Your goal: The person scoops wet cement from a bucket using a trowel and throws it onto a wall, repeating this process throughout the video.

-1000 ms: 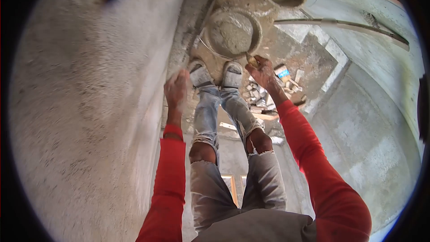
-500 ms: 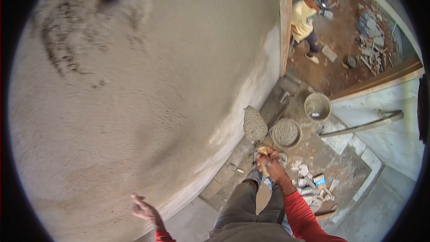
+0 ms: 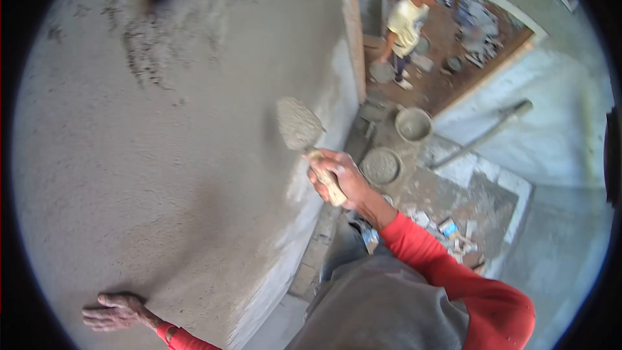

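Observation:
My right hand [image 3: 342,178] is wrapped round the pale wooden handle of a trowel [image 3: 299,123]. Wet grey mortar covers the trowel's blade, which is raised close beside the plastered wall [image 3: 214,123]. At the lower left, my left hand [image 3: 115,313] is spread flat against the wall with nothing in it. Rough, dark patches of mortar mark the upper part of the wall. Below my right arm, a bucket of mortar [image 3: 381,166] stands on the floor.
A second bucket [image 3: 413,124] stands behind the first. A long bent bar [image 3: 483,135] leans at the right. Rubble [image 3: 453,233] lies near my feet. Past the wooden door frame [image 3: 350,26], a person [image 3: 408,29] in a yellow shirt carries a bucket [image 3: 382,71].
My right hand has lifted the loaded trowel up and left toward the wall. My left hand has moved left and down onto the wall. The person beyond the doorway now shows a bucket.

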A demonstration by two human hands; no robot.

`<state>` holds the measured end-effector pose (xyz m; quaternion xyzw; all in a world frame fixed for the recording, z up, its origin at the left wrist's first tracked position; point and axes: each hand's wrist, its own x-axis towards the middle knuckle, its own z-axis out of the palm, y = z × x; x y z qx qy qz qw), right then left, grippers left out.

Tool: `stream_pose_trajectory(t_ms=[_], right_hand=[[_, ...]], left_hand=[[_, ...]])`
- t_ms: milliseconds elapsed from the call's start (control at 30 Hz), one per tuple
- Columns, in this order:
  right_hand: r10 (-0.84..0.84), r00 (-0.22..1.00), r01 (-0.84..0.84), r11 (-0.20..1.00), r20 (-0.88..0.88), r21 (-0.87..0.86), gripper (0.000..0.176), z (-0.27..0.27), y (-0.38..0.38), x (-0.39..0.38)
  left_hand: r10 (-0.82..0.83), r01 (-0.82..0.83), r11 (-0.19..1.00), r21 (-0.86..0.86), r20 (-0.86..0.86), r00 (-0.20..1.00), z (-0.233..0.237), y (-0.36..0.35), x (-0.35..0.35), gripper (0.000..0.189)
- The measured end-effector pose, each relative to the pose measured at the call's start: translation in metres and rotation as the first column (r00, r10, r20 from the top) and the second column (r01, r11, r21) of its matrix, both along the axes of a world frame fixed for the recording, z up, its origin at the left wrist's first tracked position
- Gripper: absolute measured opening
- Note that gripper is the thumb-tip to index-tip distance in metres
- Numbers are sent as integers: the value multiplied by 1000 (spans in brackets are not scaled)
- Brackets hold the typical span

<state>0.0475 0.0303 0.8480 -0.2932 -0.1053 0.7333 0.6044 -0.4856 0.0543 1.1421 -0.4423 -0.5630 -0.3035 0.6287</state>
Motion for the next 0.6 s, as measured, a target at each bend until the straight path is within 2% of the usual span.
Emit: stream_pose_trajectory(t_ms=[167,233,333,433,533,600], right_hand=[[-57,992,51,997,-110,-57,28,-15,-28,13],[-79,994,73,994,-79,-75,26,-32,-41,16],[-122,990,112,986,-73,-126,27,-53,-66,18],[-145,986,129,976,-84,-175,30,-70,-83,14],[-188,979,167,962,-80,-215,37,-68,-90,7],[-165,983,149,973,-82,-176,34,-55,-82,7]], left_hand=[[-62,64,997,-44,39,997,-6,-6,30,85],[-77,80,993,-90,32,996,-7,-5,32,86],[24,-21,998,-62,51,998,-9,-1,23,71],[18,-10,995,-104,72,997,-11,-3,22,70],[-68,68,998,4,29,997,-6,-1,18,89],[-17,16,1000,15,34,999,-3,0,7,86]])
